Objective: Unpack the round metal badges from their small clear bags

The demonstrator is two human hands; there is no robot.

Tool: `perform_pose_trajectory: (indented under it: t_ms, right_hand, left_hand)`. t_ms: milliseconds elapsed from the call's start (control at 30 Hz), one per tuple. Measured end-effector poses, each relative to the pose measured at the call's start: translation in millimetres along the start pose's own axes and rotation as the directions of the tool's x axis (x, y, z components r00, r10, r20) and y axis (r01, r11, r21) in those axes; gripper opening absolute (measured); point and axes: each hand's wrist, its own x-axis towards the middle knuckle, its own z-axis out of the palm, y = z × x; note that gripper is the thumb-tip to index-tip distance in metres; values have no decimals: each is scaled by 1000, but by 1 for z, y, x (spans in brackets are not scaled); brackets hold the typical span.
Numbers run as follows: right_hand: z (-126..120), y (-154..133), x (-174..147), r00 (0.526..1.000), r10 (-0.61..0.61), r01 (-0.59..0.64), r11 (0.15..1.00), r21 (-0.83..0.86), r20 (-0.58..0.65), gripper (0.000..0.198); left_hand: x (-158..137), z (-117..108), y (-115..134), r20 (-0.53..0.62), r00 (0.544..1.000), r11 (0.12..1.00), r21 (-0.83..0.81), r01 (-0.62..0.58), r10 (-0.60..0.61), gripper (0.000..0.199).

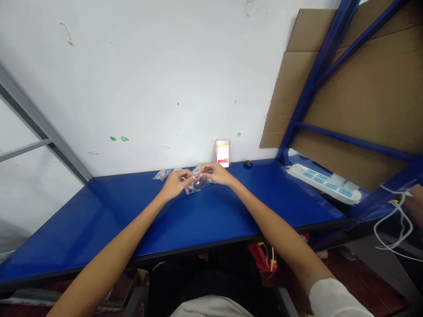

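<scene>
Along the far edge of the blue surface (211,215), left to right: a loose clear packet (161,175), out of hand; left hand (178,182); clear bag (199,183), pinched by both hands' fingers; right hand (216,173); propped phone (222,155), screen part-blurred. Handling looks under way, unfinished; bag's opening hidden, so sealed or open, can't tell.

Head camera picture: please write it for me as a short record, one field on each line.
Left hand: pinches a clear bag
Right hand: pinches the same bag
Surface: blue table
Beside left hand: another small bag
Behind hands: phone, upright, screen lit, near white wall
Right side: white power strip
</scene>
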Motion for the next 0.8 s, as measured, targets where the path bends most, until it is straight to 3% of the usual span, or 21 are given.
perform_pose_trajectory:
  t_ms: [800]
  right_hand:
    - [0, -8, -1, 999, 7, -9, 999, -46, -37, 26]
  left_hand:
    - [3, -1, -5, -50, 999, 998, 69, -14, 18, 36]
